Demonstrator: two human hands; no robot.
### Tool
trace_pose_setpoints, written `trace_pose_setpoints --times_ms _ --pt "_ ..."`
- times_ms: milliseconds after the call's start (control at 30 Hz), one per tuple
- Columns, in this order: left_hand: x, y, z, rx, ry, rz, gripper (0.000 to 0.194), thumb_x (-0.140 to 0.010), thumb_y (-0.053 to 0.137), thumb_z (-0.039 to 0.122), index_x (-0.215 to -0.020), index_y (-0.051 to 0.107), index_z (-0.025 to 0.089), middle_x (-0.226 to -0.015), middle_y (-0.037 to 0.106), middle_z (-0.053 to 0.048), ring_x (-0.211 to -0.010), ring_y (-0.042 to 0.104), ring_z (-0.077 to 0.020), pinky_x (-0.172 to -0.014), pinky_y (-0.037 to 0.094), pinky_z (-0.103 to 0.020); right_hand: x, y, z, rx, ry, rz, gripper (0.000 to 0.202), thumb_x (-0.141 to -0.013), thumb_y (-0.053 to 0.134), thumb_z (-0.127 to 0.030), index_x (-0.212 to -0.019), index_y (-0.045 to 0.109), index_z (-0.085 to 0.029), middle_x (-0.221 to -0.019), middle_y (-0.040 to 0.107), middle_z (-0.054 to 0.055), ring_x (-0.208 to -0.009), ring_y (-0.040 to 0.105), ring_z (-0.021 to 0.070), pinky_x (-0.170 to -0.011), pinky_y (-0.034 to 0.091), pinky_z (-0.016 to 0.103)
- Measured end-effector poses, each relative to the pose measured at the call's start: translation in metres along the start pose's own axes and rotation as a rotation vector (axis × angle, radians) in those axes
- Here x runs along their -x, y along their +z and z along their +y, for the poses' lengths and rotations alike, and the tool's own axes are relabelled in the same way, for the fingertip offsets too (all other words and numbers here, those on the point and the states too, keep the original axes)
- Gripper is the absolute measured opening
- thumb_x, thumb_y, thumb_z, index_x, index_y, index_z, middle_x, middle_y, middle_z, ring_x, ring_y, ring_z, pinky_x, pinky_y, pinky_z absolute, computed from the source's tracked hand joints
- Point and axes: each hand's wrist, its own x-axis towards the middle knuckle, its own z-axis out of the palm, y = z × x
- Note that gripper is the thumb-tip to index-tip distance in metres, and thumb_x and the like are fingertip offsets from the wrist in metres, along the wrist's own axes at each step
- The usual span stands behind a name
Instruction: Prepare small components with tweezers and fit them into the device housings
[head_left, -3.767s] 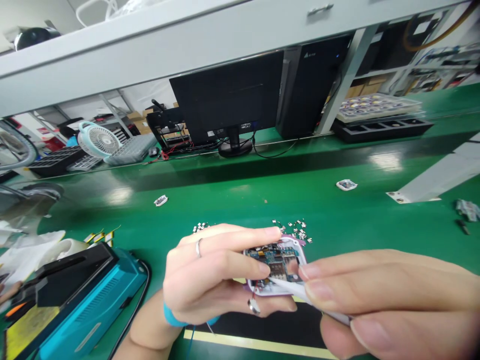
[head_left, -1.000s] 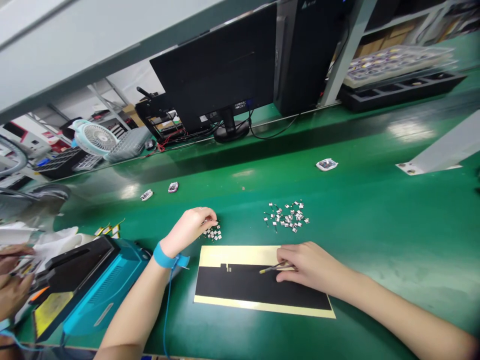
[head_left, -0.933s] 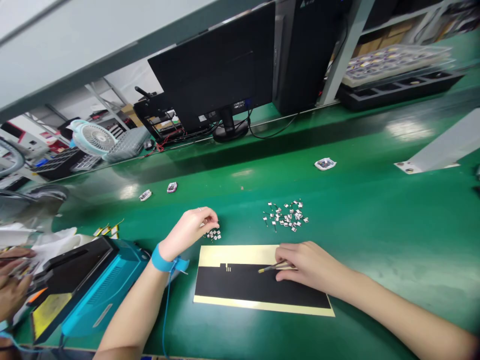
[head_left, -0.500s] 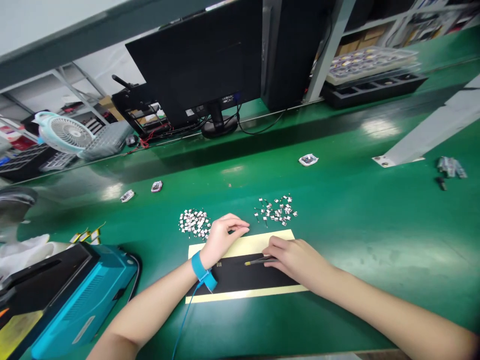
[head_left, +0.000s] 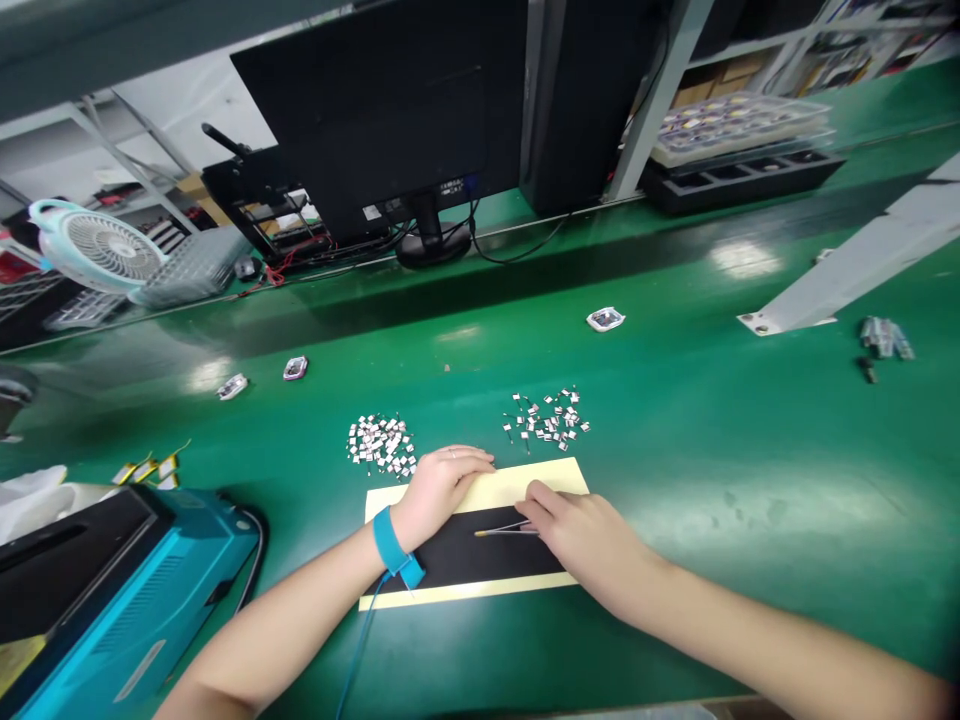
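A pair of tweezers is held in my right hand, its points directed left over a black strip. Something small and gold-coloured shows at the tips; I cannot make out what it is. The black strip lies on a pale yellow sheet. My left hand rests flat at the sheet's upper left, fingers stretched out to the right. It covers part of the strip. Around the left wrist sits a blue wrist strap with a cord running down.
Beyond the sheet lie two clusters of small white parts, a left pile and a right pile. A teal machine stands at left. A monitor and a fan are behind. A metal post rises at right.
My left hand has gone from pinched fingertips to lying flat on the sheet, hiding small gold marks on the strip. The tweezers have shifted slightly left and lower, and the camera view has shifted.
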Motion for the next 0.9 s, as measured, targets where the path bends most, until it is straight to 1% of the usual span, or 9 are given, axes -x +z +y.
trace_pose_setpoints --times_ms 100,200,333,500,633,700,767,833,900 --pt "0.002 -0.002 0.000 -0.052 0.048 -0.029 0.030 -0.081 0.035 0.006 -0.088 0.063 0.016 -0.096 0.062 -0.007 -0.089 0.059 -0.0161 -0.078 0.049 -0.028 -0.003 -0.004 0.002 -0.062 0.021 -0.037 0.008 -0.077 0.054 -0.014 -0.080 0.061 -0.017 -0.081 0.059 0.002 -0.055 0.059 0.0163 -0.042 0.034 0.026" --pt "0.001 -0.004 0.003 -0.016 -0.004 -0.023 0.033 -0.082 0.031 0.006 -0.094 0.061 0.015 -0.095 0.058 -0.008 -0.087 0.057 -0.0159 -0.075 0.051 -0.029 -0.006 -0.009 0.006 -0.174 0.047 -0.070 0.006 -0.076 0.058 -0.019 -0.081 0.061 -0.018 -0.082 0.060 0.002 -0.060 0.060 0.0175 -0.046 0.035 0.026" --pt "-0.002 -0.003 0.003 0.238 -0.098 0.025 0.029 -0.084 0.035 0.011 -0.096 0.061 0.018 -0.093 0.053 -0.007 -0.085 0.056 -0.0132 -0.076 0.052 -0.027 -0.009 -0.010 0.010 -0.351 0.103 -0.101 0.006 -0.075 0.058 -0.018 -0.080 0.061 -0.015 -0.083 0.060 0.004 -0.064 0.060 0.0186 -0.051 0.035 0.026" --pt "-0.002 0.003 -0.003 0.508 -0.204 0.122 0.022 -0.083 0.045 0.022 -0.094 0.062 0.015 -0.094 0.056 -0.008 -0.084 0.060 -0.0134 -0.076 0.054 -0.026 -0.013 -0.005 0.017 -0.629 0.165 -0.054 0.005 -0.070 0.059 -0.018 -0.072 0.058 -0.015 -0.074 0.059 0.003 -0.063 0.054 0.0159 -0.054 0.032 0.023" --pt "-0.002 0.002 -0.004 0.449 -0.240 0.210 0.016 -0.078 0.054 0.022 -0.087 0.065 0.016 -0.088 0.064 -0.007 -0.081 0.062 -0.0149 -0.074 0.053 -0.026 -0.015 -0.007 0.024 -0.754 0.187 -0.045 0.012 -0.073 0.050 -0.021 -0.064 0.054 -0.015 -0.058 0.051 -0.002 -0.051 0.044 0.0093 -0.047 0.029 0.020" --pt "-0.002 -0.001 -0.002 0.392 -0.208 0.264 0.012 -0.075 0.058 0.021 -0.081 0.067 0.017 -0.084 0.067 -0.006 -0.080 0.062 -0.0150 -0.074 0.052 -0.027 -0.019 -0.011 0.026 -0.925 0.229 -0.019 0.016 -0.074 0.050 -0.028 -0.065 0.054 -0.015 -0.050 0.041 -0.005 -0.046 0.036 0.0076 -0.044 0.026 0.019" --pt "-0.002 -0.003 0.001 0.368 -0.160 0.300 0.010 -0.074 0.059 0.020 -0.078 0.068 0.017 -0.081 0.068 -0.005 -0.077 0.063 -0.0149 -0.074 0.052 -0.027 -0.027 -0.014 0.028 -1.162 0.296 0.051 0.020 -0.071 0.053 -0.033 -0.064 0.053 -0.015 -0.048 0.034 -0.006 -0.045 0.029 0.0071 -0.044 0.023 0.020" --pt "-0.001 -0.004 0.003 0.356 -0.125 0.325 0.010 -0.073 0.060 0.020 -0.077 0.068 0.018 -0.078 0.069 -0.004 -0.073 0.063 -0.0144 -0.071 0.052 -0.026 -0.037 -0.015 0.027 -1.371 0.344 0.130 0.022 -0.067 0.059 -0.034 -0.062 0.053 -0.014 -0.050 0.034 -0.006 -0.048 0.027 0.0069 -0.047 0.021 0.021" --pt "-0.001 -0.005 0.005 0.347 -0.104 0.353 0.010 -0.073 0.060 0.021 -0.078 0.068 0.018 -0.077 0.069 -0.004 -0.071 0.063 -0.0138 -0.068 0.053 -0.025 -0.046 -0.015 0.024 -1.472 0.348 0.159 0.020 -0.065 0.061 -0.032 -0.063 0.053 -0.014 -0.053 0.037 -0.005 -0.049 0.028 0.0069 -0.048 0.020 0.022"
